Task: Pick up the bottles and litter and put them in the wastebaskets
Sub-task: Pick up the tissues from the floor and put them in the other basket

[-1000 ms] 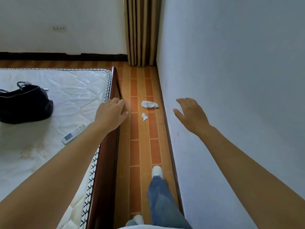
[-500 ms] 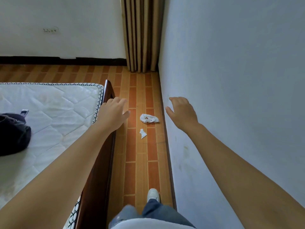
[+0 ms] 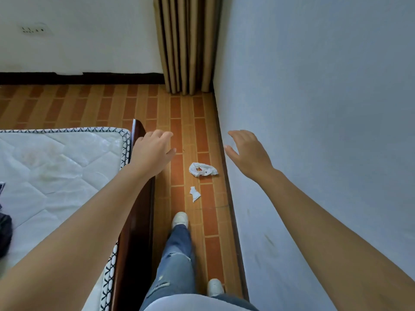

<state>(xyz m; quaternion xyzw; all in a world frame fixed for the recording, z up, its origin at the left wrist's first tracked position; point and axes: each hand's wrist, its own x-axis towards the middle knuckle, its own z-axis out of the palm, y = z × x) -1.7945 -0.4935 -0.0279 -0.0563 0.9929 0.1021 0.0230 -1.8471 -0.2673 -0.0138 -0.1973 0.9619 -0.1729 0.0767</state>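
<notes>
A crumpled white tissue (image 3: 202, 169) lies on the tiled floor in the narrow aisle between the bed and the wall. A smaller white paper scrap (image 3: 195, 193) lies just nearer to me. My left hand (image 3: 152, 153) hovers above the bed's far corner, left of the tissue, fingers apart and empty. My right hand (image 3: 248, 154) is held out close to the wall, right of the tissue, also empty with fingers spread. No wastebasket or bottle is in view.
A bed with a white mattress (image 3: 56, 167) and dark wooden frame (image 3: 137, 221) bounds the aisle on the left; a pale wall (image 3: 314, 131) bounds it on the right. Tan curtains (image 3: 186, 46) hang at the aisle's end. A dark bag (image 3: 4, 234) lies on the mattress. My feet stand in the aisle.
I have walked forward along the aisle; the tissue and scrap are now closer, and the bed's far corner is beside my left hand. Both hands stay empty.
</notes>
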